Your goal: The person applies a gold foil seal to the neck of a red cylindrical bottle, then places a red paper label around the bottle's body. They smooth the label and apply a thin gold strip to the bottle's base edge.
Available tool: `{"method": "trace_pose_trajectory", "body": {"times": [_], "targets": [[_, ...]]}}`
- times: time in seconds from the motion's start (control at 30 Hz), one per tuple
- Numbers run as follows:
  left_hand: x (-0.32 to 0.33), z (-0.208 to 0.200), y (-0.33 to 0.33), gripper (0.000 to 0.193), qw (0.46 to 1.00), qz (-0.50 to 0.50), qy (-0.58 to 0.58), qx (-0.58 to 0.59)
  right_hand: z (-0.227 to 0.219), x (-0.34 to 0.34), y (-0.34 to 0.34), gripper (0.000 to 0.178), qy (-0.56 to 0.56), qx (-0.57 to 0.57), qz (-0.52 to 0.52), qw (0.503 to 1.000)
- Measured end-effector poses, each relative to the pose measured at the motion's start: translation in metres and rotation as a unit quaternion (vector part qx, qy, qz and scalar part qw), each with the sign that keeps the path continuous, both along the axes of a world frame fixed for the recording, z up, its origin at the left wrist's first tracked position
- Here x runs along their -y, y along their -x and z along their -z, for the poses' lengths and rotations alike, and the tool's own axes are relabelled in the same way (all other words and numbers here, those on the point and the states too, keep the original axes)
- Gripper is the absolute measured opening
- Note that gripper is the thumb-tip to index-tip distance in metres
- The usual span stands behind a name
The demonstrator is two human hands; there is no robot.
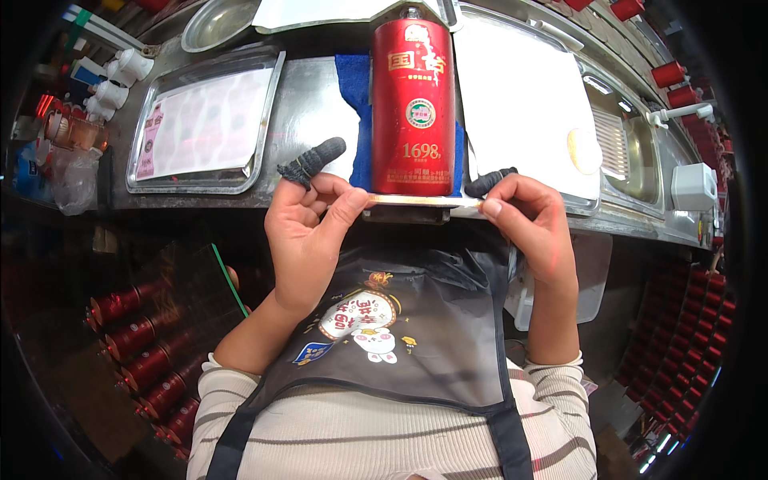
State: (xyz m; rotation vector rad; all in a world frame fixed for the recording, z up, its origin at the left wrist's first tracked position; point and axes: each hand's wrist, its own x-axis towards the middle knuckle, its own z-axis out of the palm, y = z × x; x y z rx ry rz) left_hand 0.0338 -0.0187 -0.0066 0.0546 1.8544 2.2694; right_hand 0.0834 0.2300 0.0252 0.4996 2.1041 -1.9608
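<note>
A red bottle (414,112) with gold print and a round green-and-white emblem lies on a blue cloth (354,88), its neck away from me. Just at its near base stretches a thin pale strip (412,201) with a golden sheen. My left hand (312,232) pinches the strip's left end between thumb and fingers. At the other end, thumb and fingers of my right hand (532,224) are closed on it. Each index finger wears a dark cloth finger cover and points up off the strip. Whether the strip touches the bottle I cannot tell.
To the left stands a metal tray (260,152) with a pink-and-white printed sheet in it. White sheets (520,104) cover a tray at the right, beside a metal basin (644,160). A metal bowl (216,24) is at the far left. Red bottles (148,364) stand below on both sides.
</note>
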Motion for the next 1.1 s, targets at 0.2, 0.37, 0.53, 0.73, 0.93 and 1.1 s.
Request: {"method": "trace_pose_trajectory", "body": {"times": [0.2,0.37,0.53,0.73,0.93,1.1], "targets": [[-0.004,0.009,0.0,0.043,1.0,-0.012,-0.014,-0.024,0.001,-0.004,0.001,0.008,0.05,-0.031,0.018,0.998],[-0.004,0.014,0.003,0.043,0.999,-0.002,0.006,-0.04,0.017,0.003,0.002,0.013,0.012,-0.058,0.053,0.997],[-0.007,0.014,0.002,0.04,0.999,-0.022,0.024,-0.04,0.023,0.003,0.002,0.013,0.006,-0.06,0.054,0.997],[-0.006,0.011,0.001,0.041,0.999,-0.029,0.011,-0.044,0.017,0.002,0.0,0.013,0.001,-0.067,0.051,0.996],[-0.005,0.014,0.005,0.042,0.999,-0.029,0.022,-0.037,0.024,0.004,0.002,0.013,0.005,-0.06,0.057,0.997],[-0.005,0.018,0.006,0.042,0.999,-0.037,0.008,-0.034,0.026,0.005,0.004,0.012,0.007,-0.056,0.05,0.997]]}}
